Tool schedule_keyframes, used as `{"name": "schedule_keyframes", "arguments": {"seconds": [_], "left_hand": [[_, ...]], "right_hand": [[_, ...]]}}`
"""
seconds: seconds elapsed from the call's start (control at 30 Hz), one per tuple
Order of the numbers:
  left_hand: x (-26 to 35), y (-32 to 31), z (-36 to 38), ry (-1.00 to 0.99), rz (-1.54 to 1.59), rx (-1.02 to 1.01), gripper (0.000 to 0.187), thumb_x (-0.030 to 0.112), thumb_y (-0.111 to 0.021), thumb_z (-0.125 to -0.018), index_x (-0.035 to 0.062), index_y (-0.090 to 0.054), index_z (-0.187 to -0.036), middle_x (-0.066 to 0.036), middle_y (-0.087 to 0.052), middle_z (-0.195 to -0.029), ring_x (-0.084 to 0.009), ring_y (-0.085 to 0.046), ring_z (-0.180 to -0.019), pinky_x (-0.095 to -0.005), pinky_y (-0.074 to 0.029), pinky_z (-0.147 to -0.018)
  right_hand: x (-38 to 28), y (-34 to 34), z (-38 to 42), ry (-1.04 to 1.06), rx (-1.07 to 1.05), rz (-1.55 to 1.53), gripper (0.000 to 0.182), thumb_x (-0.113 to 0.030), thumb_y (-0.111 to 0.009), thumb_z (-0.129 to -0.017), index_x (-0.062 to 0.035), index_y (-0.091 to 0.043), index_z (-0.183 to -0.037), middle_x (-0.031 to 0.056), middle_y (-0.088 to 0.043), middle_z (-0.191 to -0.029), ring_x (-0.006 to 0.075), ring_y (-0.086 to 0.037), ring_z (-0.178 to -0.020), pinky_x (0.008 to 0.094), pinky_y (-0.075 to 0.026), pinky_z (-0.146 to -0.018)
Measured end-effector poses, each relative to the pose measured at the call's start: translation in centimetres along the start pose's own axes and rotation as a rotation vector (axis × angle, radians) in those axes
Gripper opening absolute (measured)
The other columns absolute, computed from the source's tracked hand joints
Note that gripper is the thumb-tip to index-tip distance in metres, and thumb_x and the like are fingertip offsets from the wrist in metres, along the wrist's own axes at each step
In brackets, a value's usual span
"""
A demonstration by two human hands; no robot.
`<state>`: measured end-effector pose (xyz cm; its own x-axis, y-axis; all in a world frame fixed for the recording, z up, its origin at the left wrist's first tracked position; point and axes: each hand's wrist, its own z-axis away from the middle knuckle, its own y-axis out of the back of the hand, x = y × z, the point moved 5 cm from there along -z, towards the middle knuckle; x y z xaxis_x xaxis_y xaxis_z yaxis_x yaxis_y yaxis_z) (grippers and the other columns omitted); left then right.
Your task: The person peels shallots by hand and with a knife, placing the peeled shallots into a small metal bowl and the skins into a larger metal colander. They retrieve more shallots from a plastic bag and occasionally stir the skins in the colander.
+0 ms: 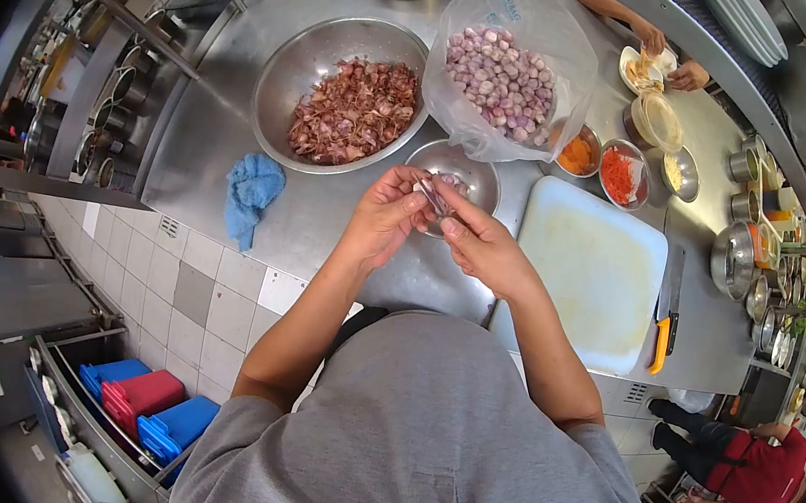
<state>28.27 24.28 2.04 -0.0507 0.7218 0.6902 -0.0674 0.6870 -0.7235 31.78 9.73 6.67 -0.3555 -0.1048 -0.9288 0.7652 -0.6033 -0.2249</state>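
My left hand (389,215) is closed with its fingertips pinching a small purple shallot (432,193). My right hand (485,248) is closed at the other side of the shallot, thumb and forefinger against it; whether it also grips a small blade I cannot make out. Just beyond and below both hands sits a small steel bowl (483,176) with a few shallots in it, partly hidden by my fingers. Farther back on the left, a large steel bowl (290,65) holds a heap of reddish-brown shallot skins (354,112). A clear plastic bag (446,88) full of peeled shallots (502,79) stands at its right.
A white cutting board (584,272) lies to my right, with knives (665,326) beside it. Bowls of orange (576,156) and red shreds (618,175) stand behind. A blue cloth (252,197) lies left. Another person's hands (686,75) work at the far right.
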Motion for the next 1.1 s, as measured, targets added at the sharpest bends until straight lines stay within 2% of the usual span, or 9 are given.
{"name": "schedule_keyframes", "arguments": {"seconds": [0.17,0.5,0.6,0.67,0.7,0.77,0.8,0.87,1.1], "left_hand": [[0.5,-1.2,0.2,0.009,-0.006,0.066,0.027,0.016,-0.065,-0.092,0.0064,-0.059,-0.117,-0.004,-0.066,-0.100,-0.0122,-0.064,-0.082,-0.0240,-0.051,-0.065],[0.9,-0.9,0.5,0.097,-0.013,0.121,0.035,0.009,-0.059,-0.093,0.0032,-0.056,-0.128,-0.010,-0.066,-0.108,-0.0173,-0.066,-0.083,-0.0269,-0.054,-0.067],[0.8,-0.8,0.6,0.083,0.012,0.162,0.034,0.008,-0.057,-0.094,0.0030,-0.055,-0.128,-0.012,-0.066,-0.111,-0.0180,-0.067,-0.085,-0.0289,-0.057,-0.070],[0.8,-0.6,0.6,0.055,0.031,0.185,0.031,0.010,-0.057,-0.096,0.0027,-0.055,-0.126,-0.012,-0.067,-0.108,-0.0195,-0.067,-0.091,-0.0321,-0.058,-0.074],[0.6,-0.5,0.6,0.052,0.031,0.186,0.031,0.010,-0.057,-0.096,0.0027,-0.055,-0.126,-0.012,-0.067,-0.108,-0.0195,-0.067,-0.091,-0.0321,-0.058,-0.074],[0.5,-0.3,0.7,0.016,0.033,0.213,0.022,0.011,-0.057,-0.096,0.0045,-0.057,-0.117,-0.011,-0.067,-0.106,-0.0188,-0.068,-0.090,-0.0322,-0.058,-0.074],[0.4,-0.4,0.8,0.016,0.034,0.215,0.022,0.011,-0.057,-0.096,0.0045,-0.057,-0.117,-0.011,-0.067,-0.106,-0.0188,-0.068,-0.090,-0.0322,-0.058,-0.074],[0.5,-0.5,0.9,-0.006,0.005,0.249,0.014,0.009,-0.059,-0.095,0.0065,-0.056,-0.108,-0.009,-0.067,-0.104,-0.0178,-0.068,-0.089,-0.0318,-0.058,-0.075],[0.9,-0.1,1.1,-0.031,-0.072,0.204,0.014,0.002,-0.062,-0.092,0.0069,-0.056,-0.104,-0.009,-0.067,-0.104,-0.0172,-0.068,-0.091,-0.0303,-0.058,-0.076]], "right_hand": [[-0.5,0.3,0.1,-0.012,0.028,-0.049,0.045,-0.021,-0.050,-0.102,-0.0225,-0.042,-0.147,-0.0055,-0.042,-0.073,0.0050,-0.035,-0.056,0.0202,-0.032,-0.049],[-0.2,1.1,-0.1,-0.086,0.082,-0.350,0.045,-0.023,-0.046,-0.104,-0.0224,-0.040,-0.148,-0.0067,-0.034,-0.066,0.0043,-0.031,-0.052,0.0199,-0.025,-0.045],[0.2,1.3,-0.2,-0.104,0.093,-0.239,0.048,-0.021,-0.047,-0.103,-0.0201,-0.036,-0.150,-0.0028,-0.048,-0.078,0.0049,-0.031,-0.055,0.0209,-0.028,-0.046],[-0.1,1.0,-0.3,-0.021,0.156,0.053,0.052,-0.019,-0.049,-0.102,-0.0147,-0.032,-0.151,0.0072,-0.059,-0.110,0.0100,-0.054,-0.076,0.0236,-0.046,-0.065],[0.1,0.7,-0.3,-0.020,0.155,0.055,0.052,-0.019,-0.049,-0.102,-0.0147,-0.032,-0.151,0.0072,-0.059,-0.110,0.0100,-0.054,-0.076,0.0236,-0.046,-0.065],[-0.3,0.0,-0.3,0.182,0.126,0.210,0.056,-0.015,-0.051,-0.099,-0.0091,-0.030,-0.151,0.0127,-0.046,-0.143,0.0190,-0.053,-0.118,0.0284,-0.042,-0.099],[0.1,0.1,-0.5,0.181,0.126,0.210,0.056,-0.015,-0.051,-0.099,-0.0091,-0.030,-0.151,0.0127,-0.046,-0.143,0.0190,-0.053,-0.118,0.0284,-0.042,-0.099],[0.5,0.0,-0.9,0.231,0.071,0.228,0.055,-0.012,-0.052,-0.099,-0.0065,-0.032,-0.149,0.0114,-0.044,-0.147,0.0207,-0.037,-0.137,0.0312,-0.028,-0.112],[-1.3,0.1,0.0,0.246,0.071,0.343,0.048,-0.013,-0.052,-0.099,-0.0070,-0.040,-0.146,0.0087,-0.051,-0.142,0.0165,-0.046,-0.129,0.0301,-0.035,-0.108]]}}
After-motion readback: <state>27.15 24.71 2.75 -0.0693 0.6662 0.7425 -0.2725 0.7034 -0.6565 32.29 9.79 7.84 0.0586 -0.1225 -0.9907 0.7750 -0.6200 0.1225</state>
